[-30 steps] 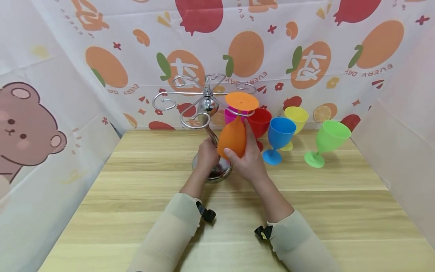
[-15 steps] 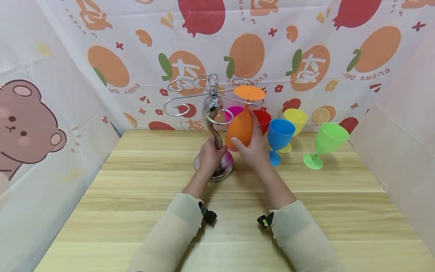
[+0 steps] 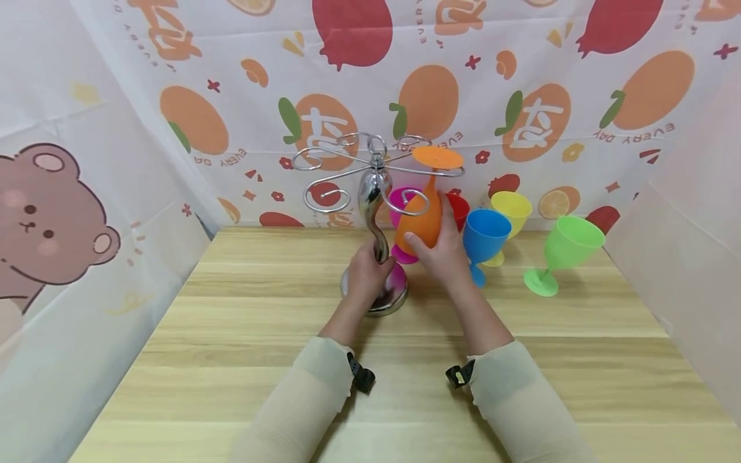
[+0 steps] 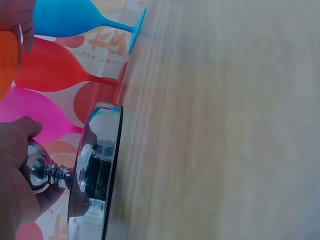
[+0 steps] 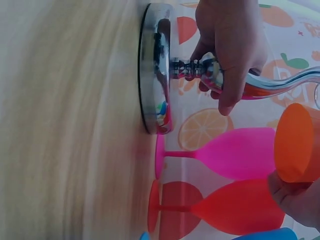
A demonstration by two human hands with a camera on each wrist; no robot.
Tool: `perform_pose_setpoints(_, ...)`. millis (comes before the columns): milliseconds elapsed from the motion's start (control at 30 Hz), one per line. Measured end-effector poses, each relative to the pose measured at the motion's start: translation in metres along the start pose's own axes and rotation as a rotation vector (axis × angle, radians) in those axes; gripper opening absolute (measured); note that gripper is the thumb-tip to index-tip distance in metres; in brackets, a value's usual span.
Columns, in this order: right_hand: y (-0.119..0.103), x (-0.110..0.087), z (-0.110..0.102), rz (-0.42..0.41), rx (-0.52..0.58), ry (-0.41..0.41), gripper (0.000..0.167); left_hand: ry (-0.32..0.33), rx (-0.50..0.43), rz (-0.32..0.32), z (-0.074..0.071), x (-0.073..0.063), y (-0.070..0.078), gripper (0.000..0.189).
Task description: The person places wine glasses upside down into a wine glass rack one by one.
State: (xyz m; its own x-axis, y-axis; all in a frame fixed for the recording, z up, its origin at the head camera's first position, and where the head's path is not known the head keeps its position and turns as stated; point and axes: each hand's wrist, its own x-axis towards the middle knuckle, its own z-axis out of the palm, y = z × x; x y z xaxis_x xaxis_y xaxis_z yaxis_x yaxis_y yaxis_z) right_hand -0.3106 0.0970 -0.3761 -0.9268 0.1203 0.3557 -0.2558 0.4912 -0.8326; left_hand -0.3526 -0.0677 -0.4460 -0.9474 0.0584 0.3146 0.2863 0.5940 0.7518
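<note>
By the left hand (image 3: 368, 273) the chrome stand (image 3: 374, 190) is being gripped, seemingly for steadiness, while right of it the orange goblet (image 3: 425, 220) is being gripped inverted by the right hand (image 3: 448, 254), seemingly for hanging by its foot (image 3: 438, 156).

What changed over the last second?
The chrome stand turned counterclockwise, seen from above. The upside-down orange goblet moved right and slightly up in the head view. No new grasp or release: the left hand still holds the stand, the right hand the goblet. The five other goblets stayed where they were.
</note>
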Motion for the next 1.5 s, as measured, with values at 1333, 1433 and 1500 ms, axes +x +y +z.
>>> perform_pose_setpoints(1333,0.03,0.019,-0.092,-0.29,-0.656,0.034,0.076,0.024,0.057,-0.052,0.0,0.001,-0.003,0.025)
perform_pose_setpoints(1433,0.037,0.029,-0.096,-0.279,-0.738,0.002,0.074,0.027,0.064,-0.053,0.003,0.001,-0.003,0.025)
perform_pose_setpoints(1500,0.04,0.034,-0.097,-0.255,-0.781,-0.035,0.074,0.027,0.067,-0.054,0.004,0.001,-0.003,0.026)
